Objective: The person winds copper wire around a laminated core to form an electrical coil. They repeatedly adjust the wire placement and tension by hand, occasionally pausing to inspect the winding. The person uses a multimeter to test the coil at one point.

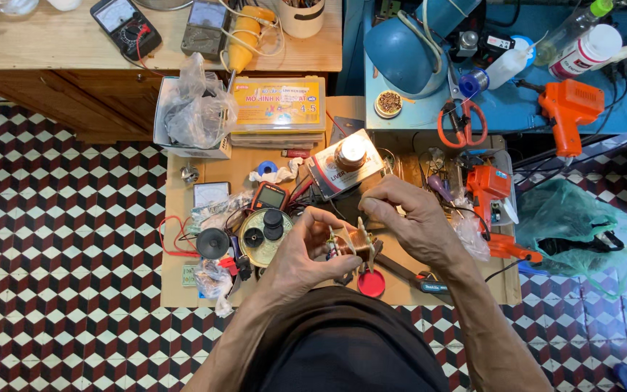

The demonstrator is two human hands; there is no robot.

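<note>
A small transformer coil (358, 245) with copper-coloured winding and a pale metal frame is held up between both hands, just above the red round lid (371, 283). It sits tilted, the winding bulging at its middle and thin metal tabs sticking up from its top edge. Thin wire ends show on its left side. Its lower part is hidden by fingers.

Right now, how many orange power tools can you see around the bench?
2. One orange tool lies on the blue table at upper right; another orange tool sits right of the hands on the wooden bench. Clutter may hide more.
</note>
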